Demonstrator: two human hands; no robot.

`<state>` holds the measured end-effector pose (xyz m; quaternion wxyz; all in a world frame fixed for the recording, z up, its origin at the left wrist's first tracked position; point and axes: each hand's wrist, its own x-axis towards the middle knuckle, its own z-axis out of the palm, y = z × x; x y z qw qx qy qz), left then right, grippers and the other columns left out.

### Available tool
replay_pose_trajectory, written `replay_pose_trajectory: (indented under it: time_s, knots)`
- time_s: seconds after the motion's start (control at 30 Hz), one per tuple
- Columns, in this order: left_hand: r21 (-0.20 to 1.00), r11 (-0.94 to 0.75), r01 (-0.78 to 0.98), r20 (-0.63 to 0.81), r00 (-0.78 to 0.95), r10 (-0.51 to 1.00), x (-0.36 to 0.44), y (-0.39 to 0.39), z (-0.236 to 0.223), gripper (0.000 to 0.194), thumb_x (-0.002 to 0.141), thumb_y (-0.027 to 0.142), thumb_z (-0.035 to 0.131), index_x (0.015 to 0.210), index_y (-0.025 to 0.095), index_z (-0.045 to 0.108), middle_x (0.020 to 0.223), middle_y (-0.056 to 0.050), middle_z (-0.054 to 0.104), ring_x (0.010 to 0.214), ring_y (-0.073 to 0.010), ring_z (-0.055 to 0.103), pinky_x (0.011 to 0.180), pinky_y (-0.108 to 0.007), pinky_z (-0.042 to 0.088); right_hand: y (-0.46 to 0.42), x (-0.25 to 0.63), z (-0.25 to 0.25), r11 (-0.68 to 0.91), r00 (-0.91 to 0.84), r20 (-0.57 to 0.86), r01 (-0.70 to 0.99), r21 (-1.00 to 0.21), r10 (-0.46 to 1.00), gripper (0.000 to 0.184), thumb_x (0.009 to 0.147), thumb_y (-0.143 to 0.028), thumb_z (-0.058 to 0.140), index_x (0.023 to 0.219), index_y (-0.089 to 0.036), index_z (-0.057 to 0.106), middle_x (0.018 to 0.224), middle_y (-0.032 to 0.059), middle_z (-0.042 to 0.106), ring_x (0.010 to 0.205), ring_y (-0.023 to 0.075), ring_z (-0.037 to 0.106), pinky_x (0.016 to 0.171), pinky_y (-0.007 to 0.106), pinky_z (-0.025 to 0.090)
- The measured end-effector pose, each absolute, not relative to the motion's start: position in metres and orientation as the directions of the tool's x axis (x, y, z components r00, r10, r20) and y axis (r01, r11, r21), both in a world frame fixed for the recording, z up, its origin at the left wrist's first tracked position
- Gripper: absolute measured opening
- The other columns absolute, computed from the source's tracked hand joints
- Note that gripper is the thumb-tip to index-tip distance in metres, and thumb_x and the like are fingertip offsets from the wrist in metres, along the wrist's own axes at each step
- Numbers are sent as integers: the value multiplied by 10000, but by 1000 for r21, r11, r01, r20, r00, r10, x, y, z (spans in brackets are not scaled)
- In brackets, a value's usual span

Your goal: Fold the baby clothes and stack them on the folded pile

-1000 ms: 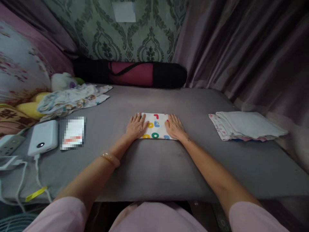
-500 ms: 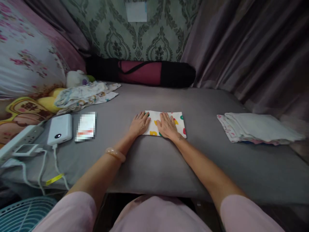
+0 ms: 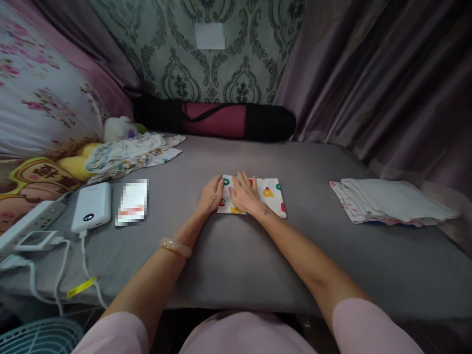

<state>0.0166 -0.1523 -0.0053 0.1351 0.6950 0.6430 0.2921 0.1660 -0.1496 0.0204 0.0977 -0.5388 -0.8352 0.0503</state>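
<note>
On the grey surface (image 3: 302, 268), a rumpled cloth (image 3: 129, 153) is left unfolded; the left hand (image 3: 211, 193), its grip unclear, is set against a folded cloth (image 3: 272, 190) at centre, pressed by the spread right hand (image 3: 245, 192); rightmost, a folded stack (image 3: 394, 200) is laid.

light was dim and diffuse; right curtain (image 3: 387, 73) sat in shadow, grey surface (image 3: 309, 167) showed soft shading. wide-angle stretch distorted frame edges; mosaic pixelation obscured a white rectangular item (image 3: 132, 201).

White patterned cloth (image 3: 272, 200), apparently folded, lying flat.
</note>
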Motion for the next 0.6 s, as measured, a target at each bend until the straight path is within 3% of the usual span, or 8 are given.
replay_pose_trajectory:
  time_s: [0.13,0.23,0.37,0.47,0.6]
  knots:
    - [650,-120,750,236,-49,971,16,-151,-8,535,981,370,171,1354,136,476,1401,-90,514,1301,-169,461,1101,-330,348,-156,144,11,478,-470,85,856,-198,878,582,978,-395,209,1490,-128,276,1565,111,213,1446,256,127,1149,501,70]
    - [650,-152,744,255,-25,967,15,-150,-10,536,980,386,190,1342,129,490,1382,-95,533,1291,-168,473,1103,-326,345,-155,142,7,487,-482,84,841,-234,872,584,973,-395,236,1492,-128,272,1565,108,211,1447,254,125,1152,497,82]
    - [628,-121,769,207,-15,978,15,-149,-4,532,985,381,181,1343,126,481,1376,-103,537,1278,-179,488,1078,-328,375,-149,160,17,446,-433,119,828,-340,894,542,977,-313,213,1465,-107,326,1542,99,288,1431,206,198,1158,405,150]
    - [515,-95,852,207,-15,978,25,-149,4,507,982,363,215,1346,115,467,1375,-127,533,1272,-202,493,1072,-355,379,-150,186,24,401,-358,189,865,-302,914,539,972,-311,239,1431,-65,379,1521,132,324,1425,228,214,1163,408,117]
    - [235,-262,936,293,189,937,54,-154,5,471,975,336,252,1365,162,451,1452,-103,450,1374,-216,357,1157,-435,219,-157,213,17,400,-367,183,894,-201,912,544,965,-324,272,1425,-61,394,1505,148,348,1423,246,219,1165,440,72]
